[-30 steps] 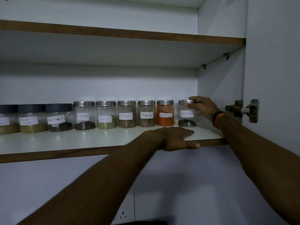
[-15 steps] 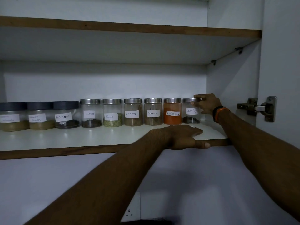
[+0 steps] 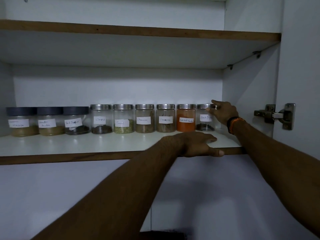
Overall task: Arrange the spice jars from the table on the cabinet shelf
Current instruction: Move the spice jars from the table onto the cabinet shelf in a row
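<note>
Several labelled spice jars stand in one row at the back of the white cabinet shelf (image 3: 69,146). Three on the left have dark lids; the others have steel lids. The last on the right is a black pepper jar (image 3: 204,122), right beside the red chilli powder jar (image 3: 186,119). My right hand (image 3: 224,113) pinches the right edge of that jar's steel lid between thumb and fingers. My left hand (image 3: 196,144) rests flat on the shelf's front edge below it, fingers straight and thumb along the wooden lip.
The cabinet's side wall (image 3: 247,94) stands close to the right of the black pepper jar. A metal hinge (image 3: 277,116) holds the open door (image 3: 301,66). An upper shelf (image 3: 138,32) hangs above the jars. The front half of the jar shelf is bare.
My right hand has pushed the black pepper jar back into line with the row, beside the red chilli jar. My left hand has stayed on the shelf edge.
</note>
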A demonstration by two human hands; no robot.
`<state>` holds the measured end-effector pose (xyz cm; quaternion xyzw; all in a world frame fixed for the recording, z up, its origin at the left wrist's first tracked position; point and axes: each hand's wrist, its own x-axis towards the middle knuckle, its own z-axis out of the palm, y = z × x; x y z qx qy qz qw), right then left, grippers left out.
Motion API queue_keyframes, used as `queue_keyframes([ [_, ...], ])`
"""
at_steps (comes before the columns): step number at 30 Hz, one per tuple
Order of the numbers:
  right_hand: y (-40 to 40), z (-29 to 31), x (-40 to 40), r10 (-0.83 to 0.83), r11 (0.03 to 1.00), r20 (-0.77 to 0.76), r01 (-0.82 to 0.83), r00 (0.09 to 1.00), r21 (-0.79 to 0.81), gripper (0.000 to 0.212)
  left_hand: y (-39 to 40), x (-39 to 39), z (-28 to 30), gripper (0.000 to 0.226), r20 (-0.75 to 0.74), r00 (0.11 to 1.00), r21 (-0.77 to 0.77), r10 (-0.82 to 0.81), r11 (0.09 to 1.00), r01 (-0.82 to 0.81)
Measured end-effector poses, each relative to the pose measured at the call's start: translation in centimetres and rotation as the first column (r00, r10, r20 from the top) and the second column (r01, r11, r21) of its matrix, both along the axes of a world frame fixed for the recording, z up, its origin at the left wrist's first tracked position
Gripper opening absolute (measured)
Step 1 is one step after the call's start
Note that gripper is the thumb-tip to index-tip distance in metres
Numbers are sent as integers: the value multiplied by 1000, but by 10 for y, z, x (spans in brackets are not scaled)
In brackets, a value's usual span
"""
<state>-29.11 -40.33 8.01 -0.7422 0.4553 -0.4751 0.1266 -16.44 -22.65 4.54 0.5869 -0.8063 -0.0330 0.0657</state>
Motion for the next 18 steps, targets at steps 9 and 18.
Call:
queue_keyframes([
  [9, 40, -9, -21, -1, 1000, -51, -1, 999, -26, 50, 8, 0, -1, 73, 73, 997, -122, 39, 992, -30],
  [18, 98, -3, -37, 75, 996, -201, -82, 977, -27, 44, 35, 2, -14, 64, 169, 976, -276, 135, 957, -84],
])
